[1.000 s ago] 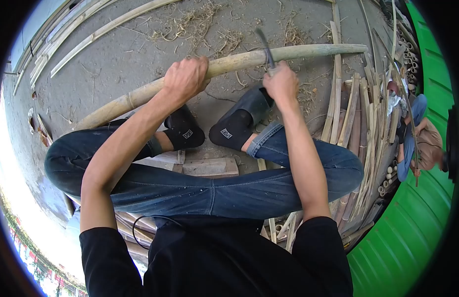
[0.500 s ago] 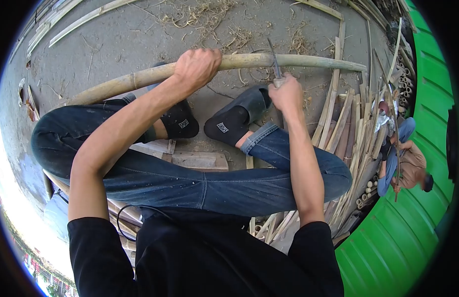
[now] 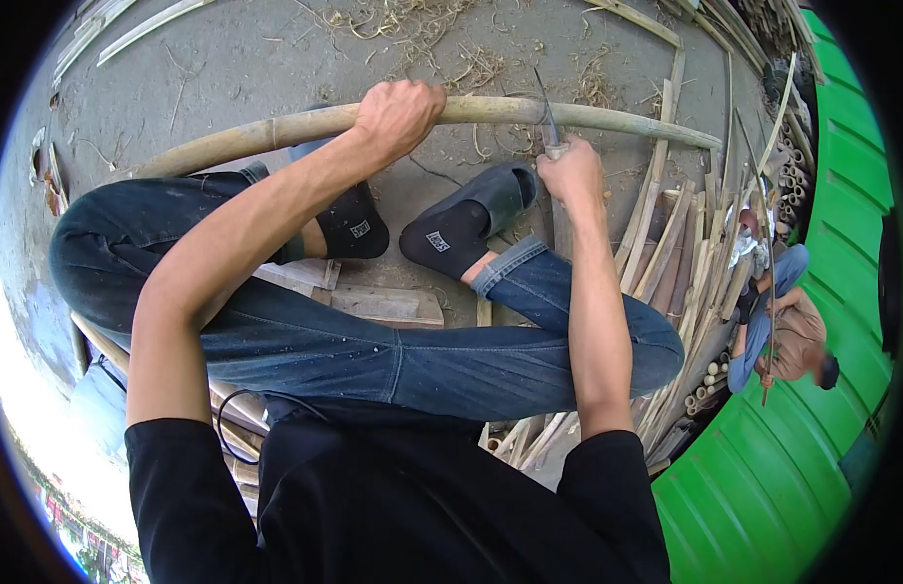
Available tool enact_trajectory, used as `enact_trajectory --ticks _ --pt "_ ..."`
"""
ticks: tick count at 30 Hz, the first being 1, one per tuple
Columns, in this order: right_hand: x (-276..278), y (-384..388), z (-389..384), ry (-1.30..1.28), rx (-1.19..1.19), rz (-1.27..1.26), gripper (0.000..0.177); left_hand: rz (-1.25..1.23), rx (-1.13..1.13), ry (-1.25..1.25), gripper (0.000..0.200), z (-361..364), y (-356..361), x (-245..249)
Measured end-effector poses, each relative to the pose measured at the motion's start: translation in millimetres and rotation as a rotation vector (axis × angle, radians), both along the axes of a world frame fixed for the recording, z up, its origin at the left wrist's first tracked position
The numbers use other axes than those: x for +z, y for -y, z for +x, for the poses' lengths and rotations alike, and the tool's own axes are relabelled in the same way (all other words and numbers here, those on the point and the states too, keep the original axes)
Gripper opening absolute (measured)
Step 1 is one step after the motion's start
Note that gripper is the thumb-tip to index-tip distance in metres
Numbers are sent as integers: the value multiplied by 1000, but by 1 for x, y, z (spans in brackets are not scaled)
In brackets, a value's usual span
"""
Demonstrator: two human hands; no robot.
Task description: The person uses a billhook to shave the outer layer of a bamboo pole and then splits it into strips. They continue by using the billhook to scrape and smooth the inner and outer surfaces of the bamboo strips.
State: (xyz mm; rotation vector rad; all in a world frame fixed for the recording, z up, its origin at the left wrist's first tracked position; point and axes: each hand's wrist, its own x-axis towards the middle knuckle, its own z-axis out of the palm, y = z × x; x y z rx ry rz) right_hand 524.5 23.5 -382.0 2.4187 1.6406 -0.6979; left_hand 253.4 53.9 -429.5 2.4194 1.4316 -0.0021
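A long, slightly curved bamboo pole (image 3: 515, 110) lies across the view above my feet. My left hand (image 3: 400, 115) is wrapped round the pole near its middle. In my right hand (image 3: 572, 172), just below the pole and right of the left hand, is the handle of a knife (image 3: 548, 112). Its thin blade points up and crosses the pole. The left end of the pole runs beside my bent knee.
Split bamboo strips (image 3: 656, 224) lie in a pile at the right. Another person (image 3: 794, 331) sits beyond them, beside a green corrugated panel (image 3: 753, 487). Curly shavings (image 3: 481, 66) are scattered on the concrete floor (image 3: 247, 58). Short boards (image 3: 388, 305) lie below my feet.
Both hands still hold the pole and the knife. The knife and right hand sit slightly farther right and higher in view. The left hand is a little higher; the whole view has shifted slightly.
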Motion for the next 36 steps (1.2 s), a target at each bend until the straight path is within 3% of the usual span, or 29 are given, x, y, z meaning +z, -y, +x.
enact_trajectory --ticks 4,7,9,12,14,16,20,24,27,29,34,36 --pt "-7 28 -11 61 115 93 45 120 -20 49 16 2 11 -7" --pt "-3 -4 24 116 -84 -40 49 81 -23 47 16 2 11 -6" --pt "-2 1 22 125 -92 -38 53 66 -18 45 15 2 15 -4" --pt "-8 32 -12 -4 136 78 49 47 -11 36 14 1 11 -3" --pt "-24 20 6 5 35 118 48 45 -28 29 14 -1 4 -2" --pt "-21 1 17 4 -139 65 46 -55 -52 21 31 -3 4 -1" --pt "-12 34 -19 -7 86 110 43 -54 -54 19 35 -6 3 2" --pt "-25 4 24 18 -111 94 42 -58 -57 7 35 -7 0 0" --pt "-7 7 16 3 -70 20 44 -52 -46 2 35 -5 -2 1" --pt "-17 31 -5 -27 100 92 44 -80 -48 -6 36 -6 0 0" --pt "-1 8 -3 -41 -95 14 54 -81 -36 4 35 -5 0 1" --pt "-6 28 -7 -4 -31 23 53 -76 -34 0 35 -4 1 1"
